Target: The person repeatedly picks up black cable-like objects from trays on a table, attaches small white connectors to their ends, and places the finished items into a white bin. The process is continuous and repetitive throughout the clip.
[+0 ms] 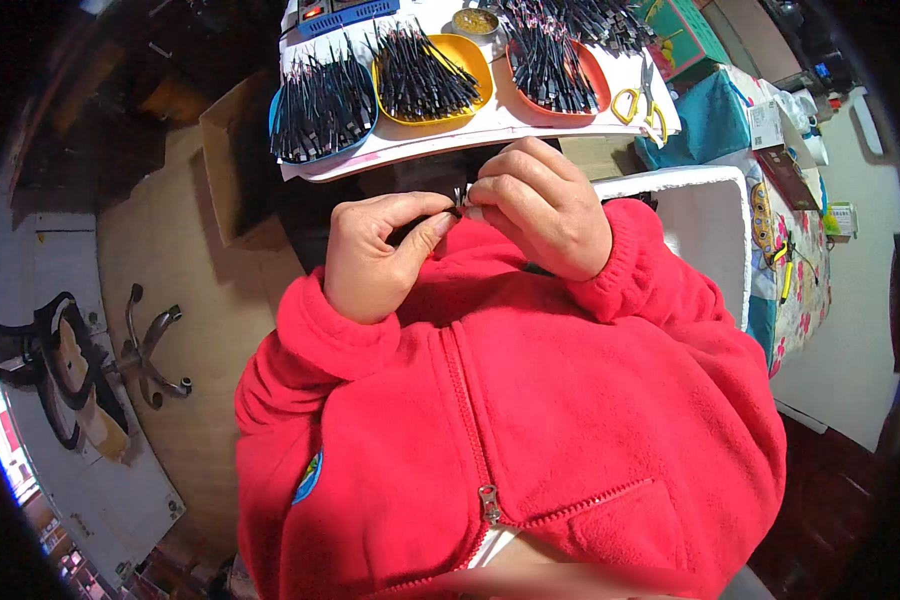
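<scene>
My left hand [375, 255] and my right hand [550, 205] meet in front of my chest, just off the table's near edge. Between the left thumb and forefinger is pinched a short black cable [457, 210], with pale thin wire ends sticking up from it. The right fingertips close on those pale ends from the other side; exactly what they grip is too small to make out. Most of the cable is hidden by the left hand. Beyond the hands, bundles of similar black cables [420, 85] with metal plugs lie in trays.
On the white-covered table [390, 150] stand a blue tray [355, 143], a yellow tray [482, 68] and a red tray [602, 85]. Yellow-handled scissors [652, 105] lie at right, a small round tin [475, 22] behind. A white foam box [705, 200] is by my right arm, a cardboard box [225, 160] at left.
</scene>
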`<control>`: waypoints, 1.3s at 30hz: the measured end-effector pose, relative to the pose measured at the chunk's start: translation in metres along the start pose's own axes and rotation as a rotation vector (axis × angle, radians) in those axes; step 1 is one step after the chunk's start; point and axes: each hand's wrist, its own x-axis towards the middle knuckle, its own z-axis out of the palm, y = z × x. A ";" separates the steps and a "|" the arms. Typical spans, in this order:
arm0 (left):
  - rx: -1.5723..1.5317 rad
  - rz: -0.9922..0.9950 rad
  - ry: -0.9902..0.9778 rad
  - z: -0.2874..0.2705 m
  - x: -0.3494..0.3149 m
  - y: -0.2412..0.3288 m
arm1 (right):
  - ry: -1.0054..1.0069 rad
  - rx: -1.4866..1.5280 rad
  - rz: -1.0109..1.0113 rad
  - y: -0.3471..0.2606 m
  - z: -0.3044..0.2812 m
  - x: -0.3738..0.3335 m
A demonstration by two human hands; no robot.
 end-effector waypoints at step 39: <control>-1.010 -0.217 -0.212 0.001 -0.002 -0.012 | 0.030 0.369 -0.018 -0.002 -0.009 0.008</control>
